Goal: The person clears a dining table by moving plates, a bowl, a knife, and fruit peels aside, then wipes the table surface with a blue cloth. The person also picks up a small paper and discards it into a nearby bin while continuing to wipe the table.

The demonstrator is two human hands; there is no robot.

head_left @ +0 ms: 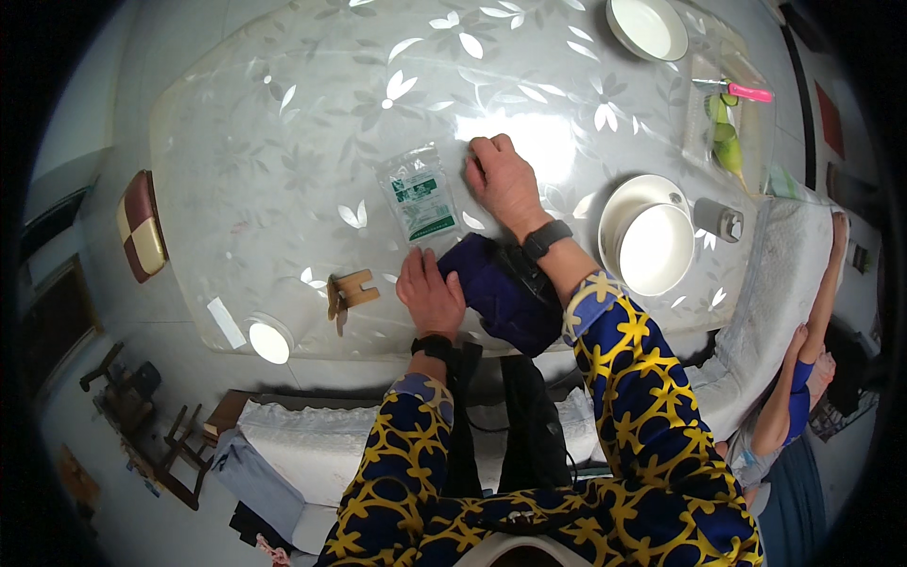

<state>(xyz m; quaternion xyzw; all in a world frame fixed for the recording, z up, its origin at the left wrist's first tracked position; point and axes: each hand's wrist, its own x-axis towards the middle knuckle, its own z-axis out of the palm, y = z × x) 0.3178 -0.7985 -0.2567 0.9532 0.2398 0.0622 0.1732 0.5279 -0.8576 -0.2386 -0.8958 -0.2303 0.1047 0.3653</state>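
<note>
A clear zip bag with green print (423, 202) lies flat on the table. Just below its bottom edge, my left hand (432, 294) rests on the tabletop, fingers extended, beside a dark purple cloth item (489, 287). My right hand (504, 177) lies to the right of the bag with its fingers curled; whether it holds anything small is hidden. The purple item, with a black part along its right side, sits between my forearms at the table's near edge. Left of my left hand stands a small wooden stand (351, 289).
On the right are stacked white bowls (655, 248), a small bottle (721, 220), and a tray with cut green vegetable (726, 145) and a pink-handled knife (750, 92). Another bowl (648, 28) is top right. A white-lidded jar (269, 343) stands lower left. A person (783, 397) is on the right sofa.
</note>
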